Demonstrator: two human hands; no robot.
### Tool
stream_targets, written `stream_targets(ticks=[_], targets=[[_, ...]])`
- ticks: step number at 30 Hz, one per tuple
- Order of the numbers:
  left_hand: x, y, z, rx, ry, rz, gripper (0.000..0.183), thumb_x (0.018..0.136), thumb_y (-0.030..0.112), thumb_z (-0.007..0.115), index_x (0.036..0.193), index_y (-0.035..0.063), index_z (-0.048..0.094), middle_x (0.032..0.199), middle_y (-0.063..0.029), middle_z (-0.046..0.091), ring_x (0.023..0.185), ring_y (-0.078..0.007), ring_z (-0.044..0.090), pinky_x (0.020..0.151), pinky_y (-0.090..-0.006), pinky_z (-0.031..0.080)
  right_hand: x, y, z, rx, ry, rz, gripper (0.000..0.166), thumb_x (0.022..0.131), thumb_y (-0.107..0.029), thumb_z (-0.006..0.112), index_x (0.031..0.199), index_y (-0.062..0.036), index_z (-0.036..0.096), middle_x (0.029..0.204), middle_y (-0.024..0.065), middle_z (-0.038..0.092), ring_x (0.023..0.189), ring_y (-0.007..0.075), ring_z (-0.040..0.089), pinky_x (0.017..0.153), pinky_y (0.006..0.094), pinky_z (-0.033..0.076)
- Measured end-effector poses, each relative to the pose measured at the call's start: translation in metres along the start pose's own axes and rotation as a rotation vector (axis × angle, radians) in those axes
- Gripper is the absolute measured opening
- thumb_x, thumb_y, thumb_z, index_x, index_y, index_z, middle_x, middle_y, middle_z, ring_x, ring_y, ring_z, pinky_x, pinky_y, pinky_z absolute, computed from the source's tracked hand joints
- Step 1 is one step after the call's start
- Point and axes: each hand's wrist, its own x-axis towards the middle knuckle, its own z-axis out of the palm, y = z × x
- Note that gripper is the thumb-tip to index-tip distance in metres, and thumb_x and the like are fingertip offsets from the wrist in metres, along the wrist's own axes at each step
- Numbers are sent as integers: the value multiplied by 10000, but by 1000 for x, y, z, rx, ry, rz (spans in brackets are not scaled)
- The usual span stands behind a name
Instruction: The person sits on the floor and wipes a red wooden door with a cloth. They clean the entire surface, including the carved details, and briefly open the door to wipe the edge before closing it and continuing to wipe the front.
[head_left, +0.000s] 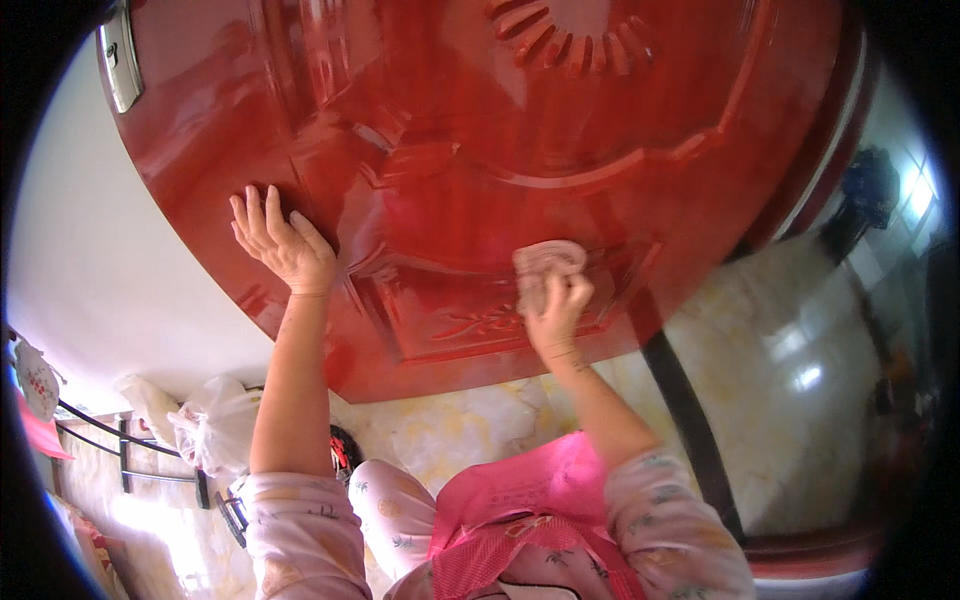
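A glossy red door (465, 217) with moulded panels stands before me. My left hand (281, 244) rests against its left part, fingers spread, with nothing in it. In my right hand (559, 307) is a folded, pale pinkish cloth (544, 262), slightly blurred. The cloth lies against the lower part of the door, by the right side of a raised panel with a carved leaf design (480, 322). A fan-shaped relief (577, 45) shows higher up. At the upper left edge sits a metal lock plate (120, 60) with a keyhole.
White plastic bags (217, 420) stand at the left by a black metal rack (124, 454). A white wall (127, 262) runs along the door's left side. Below spreads a marbled tile floor (450, 424) crossed by a dark strip (682, 412). A dark object (870, 187) is at the far right.
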Motion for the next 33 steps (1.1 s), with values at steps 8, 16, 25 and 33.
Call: stream_targets(ticks=[8,16,25,33], targets=[[3,3,2,-8,22,31,430,914,124,460,1338,50,460,1444,-144,388,1396,-371,263,1132,-538,165,11,-128,46,116,-281,-453,382,803,-185,552,1145,-319,657,984,3,497,945,247,496,775,395,446],[0,-2,0,20,-4,47,428,928,130,442,1348,44,432,1458,-140,358,1401,-367,241,1139,-526,154,8,0,-16,-166,-312,-547,384,791,-204,580,1113,-387,678,970,12,498,932,249,499,772,392,444],[2,2,1,8,10,57,430,930,132,438,1349,39,426,1454,-142,363,1399,-365,249,1135,-529,159,52,166,-112,-461,-196,-182,551,685,-39,695,1197,-224,612,1045,86,509,950,332,499,806,438,441],[1,4,2,10,3,26,428,931,157,439,1345,48,439,1455,-146,367,1403,-370,239,1138,-525,154,-6,119,-48,-66,-107,44,616,661,-20,654,1270,-63,566,1092,174,457,1012,374,471,878,450,422]])
